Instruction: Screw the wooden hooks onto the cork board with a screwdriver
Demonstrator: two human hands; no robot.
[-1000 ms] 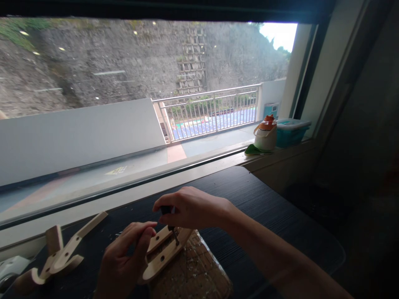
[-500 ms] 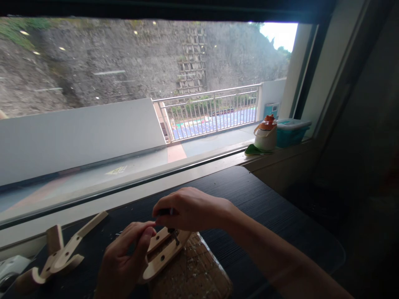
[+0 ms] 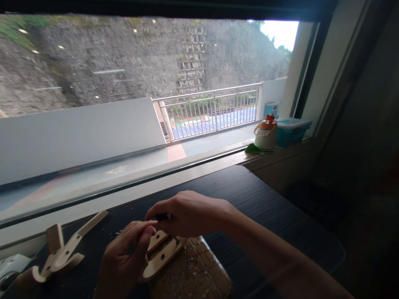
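Observation:
My right hand [image 3: 190, 211] is closed around a black-handled tool [image 3: 162, 216], its working end mostly hidden under my fingers. Just left of it, my left hand [image 3: 126, 253] has thumb and fingers pinched together, and the fingertips of both hands meet. What the left hand pinches is hidden. Below the hands lies a pale wooden part [image 3: 165, 256] with dark holes and a slot along its middle. A dark bolt [image 3: 177, 241] stands by its far end. Under the part is a brown, scratched board [image 3: 202, 270] with a shiny covering.
More curved wooden pieces [image 3: 67, 251] lie on the black table [image 3: 268, 207] at left, near a white object [image 3: 12, 270]. Along the window sill stand a cream bottle [image 3: 266, 135] with an orange top, a teal box [image 3: 293, 132] and a green item [image 3: 254, 149].
My right hand has shifted slightly left and down with the black-handled tool, which has turned a little. My left hand and the wooden part stay in nearly the same place.

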